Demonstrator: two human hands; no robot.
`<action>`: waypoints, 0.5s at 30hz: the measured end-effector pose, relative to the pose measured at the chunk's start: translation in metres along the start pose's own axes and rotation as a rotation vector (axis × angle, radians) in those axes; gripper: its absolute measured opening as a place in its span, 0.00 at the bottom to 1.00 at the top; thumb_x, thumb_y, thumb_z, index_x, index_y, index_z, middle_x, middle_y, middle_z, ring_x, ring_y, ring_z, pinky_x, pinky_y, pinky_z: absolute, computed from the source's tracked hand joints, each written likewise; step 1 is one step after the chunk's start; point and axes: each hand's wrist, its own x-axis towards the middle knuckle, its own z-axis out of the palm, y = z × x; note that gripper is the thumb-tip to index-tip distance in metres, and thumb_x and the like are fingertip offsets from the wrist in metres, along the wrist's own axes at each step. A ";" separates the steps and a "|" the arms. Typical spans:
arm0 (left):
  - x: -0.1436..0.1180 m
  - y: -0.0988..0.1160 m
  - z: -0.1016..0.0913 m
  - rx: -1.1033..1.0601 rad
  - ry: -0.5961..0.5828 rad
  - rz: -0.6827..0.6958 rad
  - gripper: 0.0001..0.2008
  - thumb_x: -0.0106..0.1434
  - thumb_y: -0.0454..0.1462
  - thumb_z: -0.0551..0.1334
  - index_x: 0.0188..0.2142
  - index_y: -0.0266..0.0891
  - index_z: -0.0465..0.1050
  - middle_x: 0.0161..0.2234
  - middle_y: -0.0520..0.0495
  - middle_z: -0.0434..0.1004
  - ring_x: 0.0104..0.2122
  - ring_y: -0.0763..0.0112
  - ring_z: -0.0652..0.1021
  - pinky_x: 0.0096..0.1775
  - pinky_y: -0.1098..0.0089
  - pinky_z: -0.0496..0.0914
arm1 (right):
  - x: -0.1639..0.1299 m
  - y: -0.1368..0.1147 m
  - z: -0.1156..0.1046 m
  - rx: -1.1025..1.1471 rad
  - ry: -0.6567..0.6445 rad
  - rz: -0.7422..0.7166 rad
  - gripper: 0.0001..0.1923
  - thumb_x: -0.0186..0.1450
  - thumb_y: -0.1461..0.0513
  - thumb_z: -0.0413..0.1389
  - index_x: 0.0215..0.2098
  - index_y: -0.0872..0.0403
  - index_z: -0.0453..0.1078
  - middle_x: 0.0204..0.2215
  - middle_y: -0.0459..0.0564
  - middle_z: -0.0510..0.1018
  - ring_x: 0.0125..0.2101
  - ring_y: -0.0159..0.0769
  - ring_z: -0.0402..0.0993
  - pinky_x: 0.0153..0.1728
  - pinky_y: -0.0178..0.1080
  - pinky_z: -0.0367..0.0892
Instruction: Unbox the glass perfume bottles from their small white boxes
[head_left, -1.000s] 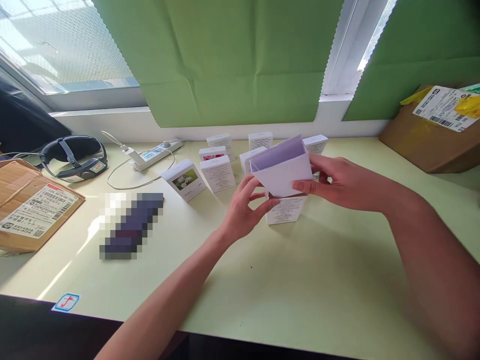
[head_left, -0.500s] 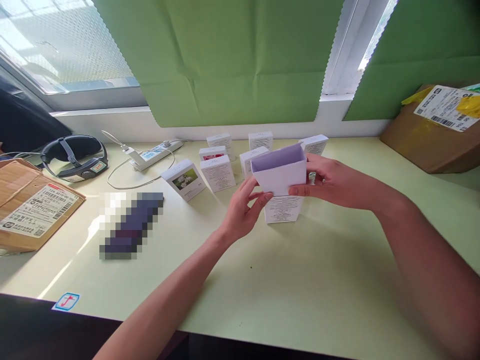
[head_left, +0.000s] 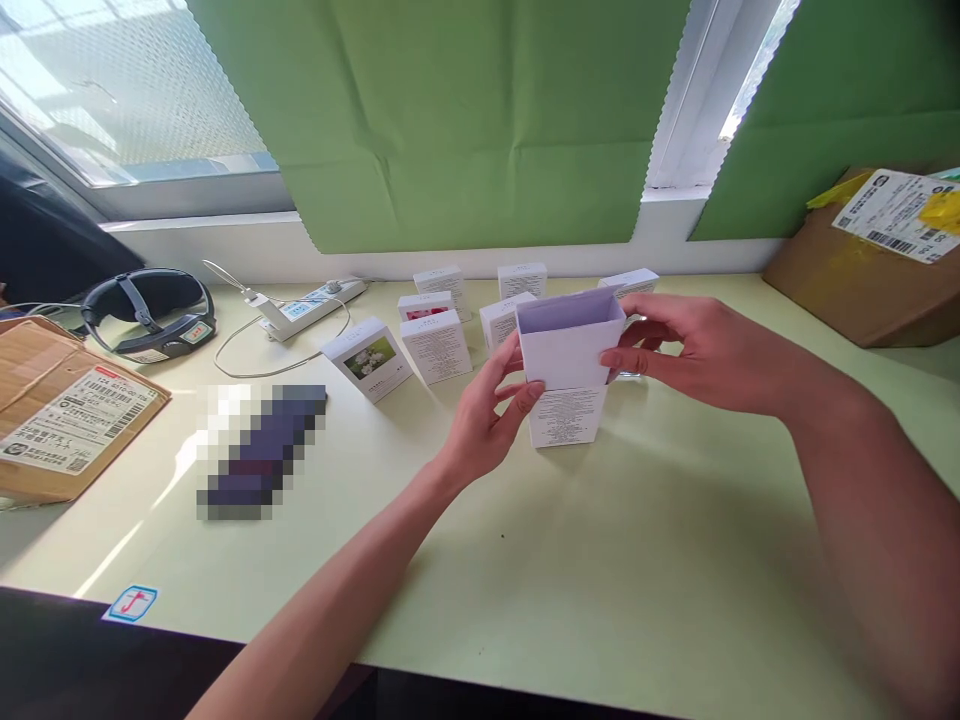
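Two-part white box (head_left: pixel 566 385): plain open-topped sleeve (head_left: pixel 571 345), lilac inside, over a printed base. Pinched by left hand (head_left: pixel 487 420) and right hand (head_left: pixel 701 350), upright on table (head_left: pixel 600 560).

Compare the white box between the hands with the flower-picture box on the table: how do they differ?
The white sleeve box is held by the left hand and right hand; the flower-picture box stands untouched. The sleeve box is open on top, partly slid over a text-printed box; the flower-picture box is closed. The sleeve box's near face is plain; the other shows a flower photo. Both are white cardboard.
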 end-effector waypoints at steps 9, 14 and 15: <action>-0.002 0.002 0.001 0.009 -0.005 0.034 0.20 0.70 0.37 0.60 0.60 0.49 0.64 0.57 0.44 0.73 0.57 0.63 0.73 0.54 0.61 0.75 | -0.005 -0.005 -0.010 0.059 0.054 0.020 0.20 0.64 0.46 0.60 0.53 0.41 0.73 0.41 0.47 0.80 0.38 0.43 0.77 0.33 0.43 0.72; -0.002 0.003 0.001 0.052 0.021 0.112 0.20 0.69 0.38 0.61 0.60 0.47 0.66 0.57 0.44 0.74 0.54 0.64 0.75 0.55 0.61 0.74 | -0.007 -0.011 -0.012 -0.007 0.062 -0.034 0.13 0.64 0.48 0.61 0.45 0.41 0.77 0.40 0.44 0.80 0.36 0.39 0.76 0.38 0.42 0.70; -0.002 0.003 0.001 0.047 0.029 0.124 0.21 0.69 0.38 0.61 0.60 0.48 0.66 0.57 0.44 0.74 0.55 0.64 0.75 0.55 0.61 0.74 | -0.007 -0.011 -0.013 -0.021 0.049 -0.034 0.13 0.64 0.49 0.62 0.45 0.41 0.77 0.41 0.44 0.80 0.36 0.38 0.76 0.38 0.42 0.70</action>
